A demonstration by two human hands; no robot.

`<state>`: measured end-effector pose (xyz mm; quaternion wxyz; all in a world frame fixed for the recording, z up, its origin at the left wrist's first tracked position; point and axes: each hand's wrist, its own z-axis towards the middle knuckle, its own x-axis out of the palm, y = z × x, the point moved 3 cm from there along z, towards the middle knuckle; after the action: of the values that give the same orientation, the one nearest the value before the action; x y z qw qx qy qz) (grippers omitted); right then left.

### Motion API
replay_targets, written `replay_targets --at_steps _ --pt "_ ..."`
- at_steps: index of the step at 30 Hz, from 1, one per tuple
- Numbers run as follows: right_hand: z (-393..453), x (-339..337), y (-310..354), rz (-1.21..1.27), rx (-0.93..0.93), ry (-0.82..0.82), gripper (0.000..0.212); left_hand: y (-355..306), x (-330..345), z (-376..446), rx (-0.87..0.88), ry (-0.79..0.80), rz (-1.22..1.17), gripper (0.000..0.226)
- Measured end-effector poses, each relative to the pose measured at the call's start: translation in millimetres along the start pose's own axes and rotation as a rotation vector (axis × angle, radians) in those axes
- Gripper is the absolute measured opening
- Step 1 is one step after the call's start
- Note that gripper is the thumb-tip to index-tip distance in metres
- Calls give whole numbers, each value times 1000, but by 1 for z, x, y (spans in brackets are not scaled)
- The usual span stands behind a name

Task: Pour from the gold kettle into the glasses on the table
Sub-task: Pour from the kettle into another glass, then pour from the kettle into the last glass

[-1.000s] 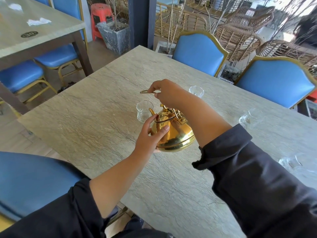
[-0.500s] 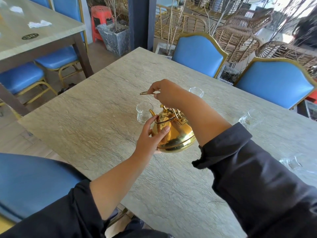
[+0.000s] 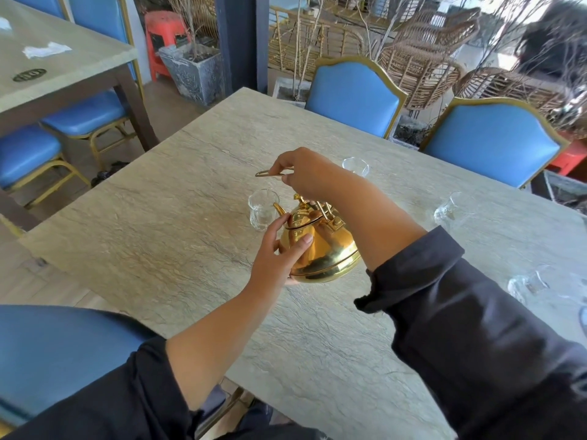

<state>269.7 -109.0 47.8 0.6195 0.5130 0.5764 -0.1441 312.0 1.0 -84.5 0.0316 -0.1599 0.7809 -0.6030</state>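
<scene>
Small glass (image 3: pixel 262 213) on the stone table (image 3: pixel 158 236) just beside the spout, left hand (image 3: pixel 279 249) cupping the tilted gold kettle (image 3: pixel 320 246) at its side, right hand (image 3: pixel 305 173) above, closed on the handle (image 3: pixel 270 173), further glasses (image 3: pixel 355 164) to the right

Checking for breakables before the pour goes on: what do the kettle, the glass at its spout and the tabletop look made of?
Round gold kettle: polished metal, probably brass-toned; mirror reflections. Small clear tumbler: seemingly glass, see-through with bright rim. Grey veined tabletop: matte stone or stone-look laminate; cannot tell which.
</scene>
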Motion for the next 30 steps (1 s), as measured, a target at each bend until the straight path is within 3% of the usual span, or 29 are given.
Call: replay_targets --at_steps 17,30 --pt "-93 46 -36 335 94 -272 31 32 -17 -23 184 55 370 65" --pt "-223 60 -71 469 131 -363 30 68 36 -127 210 116 381 66"
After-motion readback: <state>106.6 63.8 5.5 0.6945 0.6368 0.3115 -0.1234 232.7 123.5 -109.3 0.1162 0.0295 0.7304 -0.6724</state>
